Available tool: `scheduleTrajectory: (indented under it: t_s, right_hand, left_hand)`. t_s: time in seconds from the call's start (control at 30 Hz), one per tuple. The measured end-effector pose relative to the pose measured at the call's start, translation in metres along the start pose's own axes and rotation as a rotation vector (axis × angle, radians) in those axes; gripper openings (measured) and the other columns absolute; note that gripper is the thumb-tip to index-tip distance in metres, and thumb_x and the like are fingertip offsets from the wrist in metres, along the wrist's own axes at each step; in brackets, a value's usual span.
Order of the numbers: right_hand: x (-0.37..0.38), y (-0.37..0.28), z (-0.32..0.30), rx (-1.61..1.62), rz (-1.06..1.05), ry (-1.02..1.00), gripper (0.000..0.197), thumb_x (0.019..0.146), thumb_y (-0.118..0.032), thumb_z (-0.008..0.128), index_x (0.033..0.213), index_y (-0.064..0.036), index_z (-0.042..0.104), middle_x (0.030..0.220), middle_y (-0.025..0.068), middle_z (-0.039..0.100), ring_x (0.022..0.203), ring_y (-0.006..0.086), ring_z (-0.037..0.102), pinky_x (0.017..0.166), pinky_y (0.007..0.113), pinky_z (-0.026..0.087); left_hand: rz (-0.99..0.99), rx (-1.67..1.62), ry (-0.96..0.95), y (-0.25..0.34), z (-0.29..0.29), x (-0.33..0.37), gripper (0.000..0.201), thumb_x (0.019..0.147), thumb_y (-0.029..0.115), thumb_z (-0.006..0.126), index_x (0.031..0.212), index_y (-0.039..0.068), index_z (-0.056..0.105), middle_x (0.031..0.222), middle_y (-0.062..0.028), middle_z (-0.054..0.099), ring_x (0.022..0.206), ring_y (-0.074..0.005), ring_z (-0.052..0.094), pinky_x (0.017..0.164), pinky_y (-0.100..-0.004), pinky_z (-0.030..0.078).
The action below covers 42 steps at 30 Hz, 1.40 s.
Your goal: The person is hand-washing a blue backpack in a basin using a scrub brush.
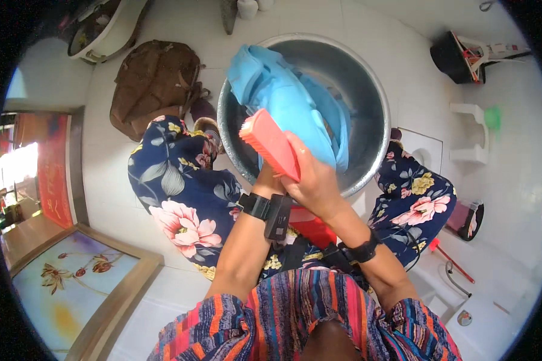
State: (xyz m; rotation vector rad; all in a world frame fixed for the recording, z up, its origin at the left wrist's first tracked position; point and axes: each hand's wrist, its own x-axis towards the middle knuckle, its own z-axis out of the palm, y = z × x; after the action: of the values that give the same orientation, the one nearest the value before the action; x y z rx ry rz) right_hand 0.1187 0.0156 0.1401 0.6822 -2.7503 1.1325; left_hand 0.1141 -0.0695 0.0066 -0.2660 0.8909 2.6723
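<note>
In my right hand [314, 180] is a pink scrubbing brush [271, 144], gripped at its near end and tilted, with its bristles to the left. A light blue fabric item [289, 105], bunched and folded, lies partly inside a wide metal basin [376, 132] and rises over its left rim. Whether it is a garment or a bag I cannot make out. My left hand [268, 182] reaches to the near side of the fabric; the brush and the cloth hide its fingers. The basin stands between my knees, and the brush is just above the fabric's near end.
A brown backpack [156, 84] rests on the pale tiled floor at the left. A framed flower picture [78, 283] stands at the lower left. Something red [313, 227] shows beneath my forearms. To the right are a white plastic stool [468, 135] and a black bin [451, 59].
</note>
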Motion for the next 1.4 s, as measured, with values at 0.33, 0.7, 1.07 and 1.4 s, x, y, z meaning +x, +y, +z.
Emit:
scheduleTrajectory:
  t_s: [0.33, 0.7, 1.07, 1.4]
  right_hand:
    - [-0.028, 0.044, -0.065, 0.400, 0.474, 0.134, 0.056, 0.091, -0.028, 0.045, 0.137, -0.0047, 0.023, 0.095, 0.0044, 0.055, 0.063, 0.0080, 0.046, 0.059, 0.022, 0.042]
    - [-0.032, 0.056, -0.051, 0.405, 0.536, 0.197, 0.055, 0.092, -0.029, 0.044, 0.137, -0.0043, 0.023, 0.091, 0.0045, 0.056, 0.064, 0.0088, 0.048, 0.059, 0.022, 0.043]
    - [-0.040, 0.076, -0.057, 0.222, 0.510, 0.164, 0.048, 0.089, -0.019, 0.039, 0.133, -0.0027, 0.030, 0.101, 0.0148, 0.055, 0.081, 0.0243, 0.055, 0.074, 0.032, 0.044]
    - [-0.019, 0.081, -0.045, -0.371, 0.276, 0.016, 0.054, 0.084, -0.026, 0.052, 0.131, -0.0056, 0.034, 0.084, 0.0186, 0.051, 0.064, 0.0337, 0.056, 0.056, 0.041, 0.048]
  left_hand:
    - [0.170, 0.523, -0.165, 0.012, 0.054, 0.009, 0.037, 0.093, 0.022, 0.034, 0.126, 0.005, 0.036, 0.114, -0.0106, 0.050, 0.103, -0.0198, 0.049, 0.091, -0.0332, 0.042]
    - [-0.142, 0.478, -0.270, -0.008, 0.030, 0.003, 0.036, 0.094, 0.024, 0.033, 0.125, 0.006, 0.038, 0.115, -0.0095, 0.049, 0.104, -0.0194, 0.048, 0.092, -0.0325, 0.041]
    - [-0.338, 0.603, -0.292, -0.023, 0.009, -0.008, 0.035, 0.093, 0.025, 0.034, 0.123, 0.008, 0.039, 0.113, -0.0083, 0.050, 0.103, -0.0188, 0.048, 0.091, -0.0318, 0.040]
    - [-0.281, 0.533, -0.266, -0.028, 0.020, 0.013, 0.033, 0.093, 0.027, 0.034, 0.121, 0.010, 0.041, 0.112, -0.0073, 0.050, 0.102, -0.0184, 0.048, 0.090, -0.0311, 0.040]
